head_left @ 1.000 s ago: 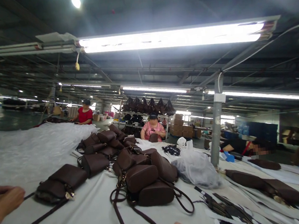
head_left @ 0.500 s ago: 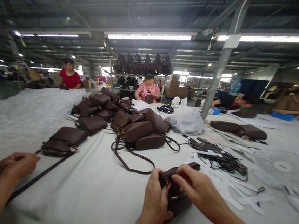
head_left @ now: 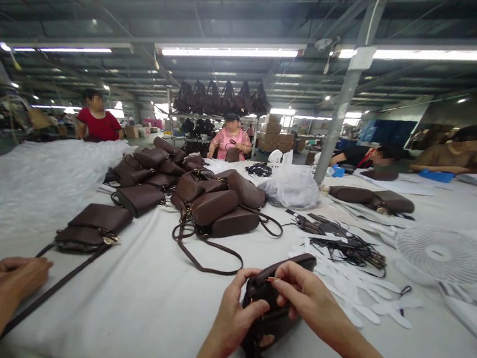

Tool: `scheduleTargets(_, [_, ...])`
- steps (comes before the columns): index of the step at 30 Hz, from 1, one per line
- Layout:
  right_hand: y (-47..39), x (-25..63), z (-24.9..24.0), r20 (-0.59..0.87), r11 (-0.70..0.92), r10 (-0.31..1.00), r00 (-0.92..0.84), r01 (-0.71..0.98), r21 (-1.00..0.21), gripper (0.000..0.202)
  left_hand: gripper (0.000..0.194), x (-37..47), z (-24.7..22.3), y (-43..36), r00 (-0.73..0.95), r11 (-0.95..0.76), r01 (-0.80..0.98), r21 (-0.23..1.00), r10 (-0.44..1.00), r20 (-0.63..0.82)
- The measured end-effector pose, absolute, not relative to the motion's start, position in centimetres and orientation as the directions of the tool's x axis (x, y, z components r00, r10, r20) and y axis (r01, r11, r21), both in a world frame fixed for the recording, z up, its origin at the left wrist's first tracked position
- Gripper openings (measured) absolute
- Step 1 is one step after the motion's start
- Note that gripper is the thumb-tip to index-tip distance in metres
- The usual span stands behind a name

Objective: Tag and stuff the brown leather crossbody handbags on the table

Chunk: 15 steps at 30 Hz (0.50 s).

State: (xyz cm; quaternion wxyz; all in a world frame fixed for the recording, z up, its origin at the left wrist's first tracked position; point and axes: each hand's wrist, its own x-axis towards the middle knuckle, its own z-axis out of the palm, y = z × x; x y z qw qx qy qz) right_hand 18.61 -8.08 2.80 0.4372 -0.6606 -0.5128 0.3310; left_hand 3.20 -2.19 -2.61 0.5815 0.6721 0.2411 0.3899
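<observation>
A dark brown leather handbag (head_left: 284, 329) rests near the table's front edge, tilted between my hands. My left hand (head_left: 237, 314) grips its left end, with the thumb pressed on the front. With thumb and forefinger, my right hand (head_left: 307, 299) pinches a small gold-red piece that looks like a zipper pull (head_left: 271, 279) at the bag's upper opening. A round gold charm (head_left: 266, 340) hangs low on the front. Just beyond lies a thin brown strap (head_left: 213, 268) from the heap of brown handbags (head_left: 218, 206).
At the left edge, a co-worker's hands (head_left: 18, 279) hold a strap of another bag (head_left: 93, 224). Black tags (head_left: 346, 242), white paper strips (head_left: 363, 291) and a white fan (head_left: 446, 254) lie right. Beyond stand a plastic bag (head_left: 292, 185) and a grey post (head_left: 340, 118). Several people sit around.
The handbag has turned and tilted, so its gold charm now shows. My left hand has moved slightly left, and my right fingers have closed on the small gold-red piece. The view shifted slightly.
</observation>
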Motion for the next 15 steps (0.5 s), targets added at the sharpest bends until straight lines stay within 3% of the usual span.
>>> scheduleTargets(7, [-7.6, 18.3, 4.1, 0.046, -0.048, 0.943, 0.331, 0.271, -0.961, 0.031, 0.053, 3.1, -4.1, -2.5, 0.661, -0.069, -0.411, 0.909, 0.664, 0.349])
scheduleTargets(11, [-7.6, 18.3, 3.6, -0.048, -0.078, 0.965, 0.258, 0.109, -0.991, 0.039, 0.052, 3.3, -4.2, -2.8, 0.661, -0.065, -0.411, 0.909, 0.666, 0.346])
scheduleTargets(15, [-8.1, 17.8, 3.2, -0.083, -0.093, 0.983, 0.164, 0.056, -0.994, 0.04, 0.053, 3.2, -4.8, -2.9, 0.632, -0.168, -0.369, 0.914, 0.676, 0.379])
